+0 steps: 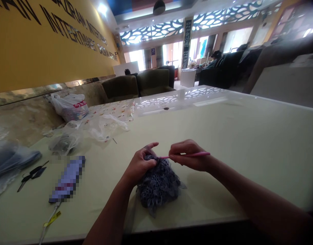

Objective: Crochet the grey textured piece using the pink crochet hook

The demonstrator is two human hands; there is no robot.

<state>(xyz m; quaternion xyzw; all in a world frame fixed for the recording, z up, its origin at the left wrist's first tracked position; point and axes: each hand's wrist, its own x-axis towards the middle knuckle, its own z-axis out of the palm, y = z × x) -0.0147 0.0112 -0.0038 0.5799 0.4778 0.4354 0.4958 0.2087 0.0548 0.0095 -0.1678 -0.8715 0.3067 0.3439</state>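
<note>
A dark grey-blue crocheted piece (158,185) with leafy, ruffled edges hangs down to the pale table (248,146). My left hand (143,161) pinches its top edge between thumb and fingers, with the index finger raised. From the right, my right hand (188,154) grips a pink crochet hook (201,154), its fingers closed around the handle. The hook lies nearly level, and its tip meets the top of the crochet beside my left thumb. Whether yarn is looped on the tip is too small to tell.
At the left lie keys (32,174), a blurred-out purple object (68,180) with a white cable (45,226), and clear plastic bags (105,127). A white shopping bag (71,105) stands farther back. Dark armchairs (156,81) stand beyond the table.
</note>
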